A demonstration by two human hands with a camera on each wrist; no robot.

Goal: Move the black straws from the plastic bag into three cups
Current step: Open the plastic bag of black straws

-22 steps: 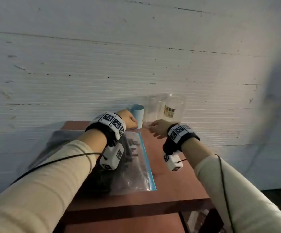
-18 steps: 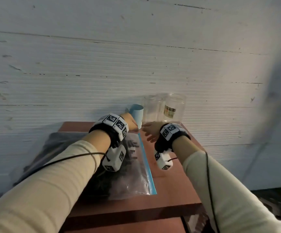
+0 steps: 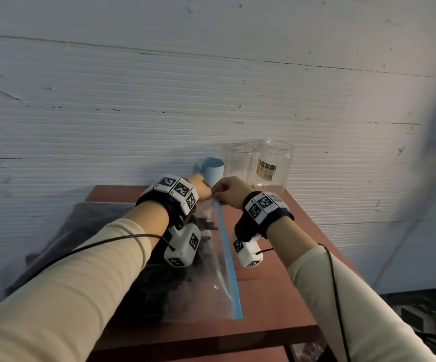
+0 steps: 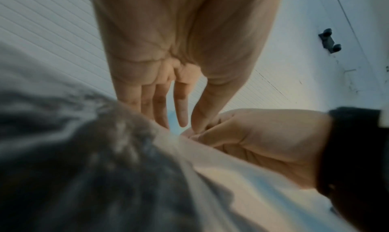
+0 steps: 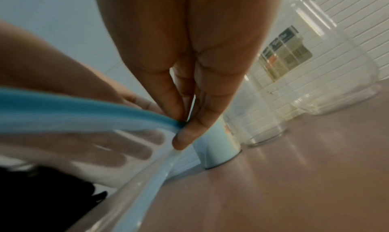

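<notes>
A clear plastic bag (image 3: 211, 270) full of black straws (image 3: 146, 288) lies on the brown table (image 3: 277, 283), its blue zip strip (image 3: 227, 254) along the right side. My right hand (image 3: 224, 194) pinches the far end of the zip strip (image 5: 84, 114) between thumb and forefinger (image 5: 183, 124). My left hand (image 3: 202, 190) holds the same corner of the bag, its fingers (image 5: 126, 144) showing flat through the plastic and its thumb (image 4: 200, 114) meeting the right hand (image 4: 252, 135). A blue cup (image 3: 213, 171) and two clear cups (image 3: 237, 163) (image 3: 274, 165) stand just behind, with nothing in them that I can see.
A white ribbed wall (image 3: 211, 100) rises directly behind the cups. The table's right edge (image 3: 324, 239) drops to a dark floor (image 3: 420, 309). The bag's left part overhangs the table's left side. Bare tabletop lies right of the zip strip.
My right hand has moved left from near the clear cups to the bag's far corner and taken hold of the zip strip. The left hand has stayed at that corner.
</notes>
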